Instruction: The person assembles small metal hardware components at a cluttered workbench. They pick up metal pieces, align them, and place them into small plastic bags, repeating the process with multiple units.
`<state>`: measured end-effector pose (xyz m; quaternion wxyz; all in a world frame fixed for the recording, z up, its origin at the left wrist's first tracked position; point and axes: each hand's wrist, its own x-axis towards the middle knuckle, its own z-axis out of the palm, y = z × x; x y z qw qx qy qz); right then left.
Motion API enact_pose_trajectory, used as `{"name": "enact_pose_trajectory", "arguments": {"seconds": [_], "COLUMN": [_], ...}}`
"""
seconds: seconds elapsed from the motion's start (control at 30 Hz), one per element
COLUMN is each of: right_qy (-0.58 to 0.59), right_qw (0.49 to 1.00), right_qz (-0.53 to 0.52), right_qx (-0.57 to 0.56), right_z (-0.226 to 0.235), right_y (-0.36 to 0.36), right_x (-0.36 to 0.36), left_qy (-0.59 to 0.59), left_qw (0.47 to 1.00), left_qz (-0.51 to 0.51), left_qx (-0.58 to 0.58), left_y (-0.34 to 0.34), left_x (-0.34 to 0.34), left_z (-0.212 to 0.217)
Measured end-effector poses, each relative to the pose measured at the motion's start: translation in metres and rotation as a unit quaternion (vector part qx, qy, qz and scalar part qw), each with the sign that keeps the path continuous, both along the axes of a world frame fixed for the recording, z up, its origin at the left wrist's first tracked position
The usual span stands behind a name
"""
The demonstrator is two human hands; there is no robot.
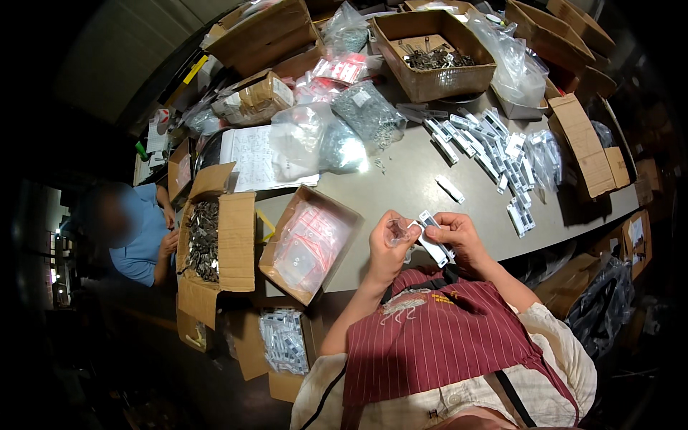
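Note:
In front of my apron, both hands are closed over slim white-and-grey plastic housings [433, 249] with dark slots. My left hand [388, 249] grips a small clear plastic bag [396, 231], and its thumb meets the housings' left edge. My right hand [459, 235] pinches the housings from the right side; how many they are I cannot tell. A single similar housing [450, 188] lies on the table just beyond my hands. To the far right spreads a loose pile of such housings [494, 147].
Left of my hands stands a carton of clear red-edged bags [351, 233], beside a carton of small dark metal parts [236, 244]. Packed housings [283, 340] fill a lower box. Another carton of metal parts [433, 86] stands at the back. A person in blue [140, 240] works at the left.

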<state>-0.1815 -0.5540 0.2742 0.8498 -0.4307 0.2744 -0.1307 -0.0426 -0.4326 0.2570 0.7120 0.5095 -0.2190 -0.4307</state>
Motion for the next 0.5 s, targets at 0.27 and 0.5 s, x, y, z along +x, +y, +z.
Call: {"name": "enact_pose_trajectory", "arguments": {"seconds": [0.27,0.5], "right_qy": [-0.002,-0.020], "right_qw": [0.999,0.997], "right_qz": [0.009,-0.049], "right_qx": [-0.030,0.064], "right_z": [-0.006,-0.016], "right_y": [0.002,-0.014], "right_x": [0.003,0.001], "left_qy": [-0.024,-0.018], "left_qw": [1.000,0.999], "left_qz": [0.014,0.028], "left_qx": [-0.008,-0.027], "left_y": [0.002,0.002], "left_x": [0.000,-0.005], "left_z": [-0.001,0.010]}}
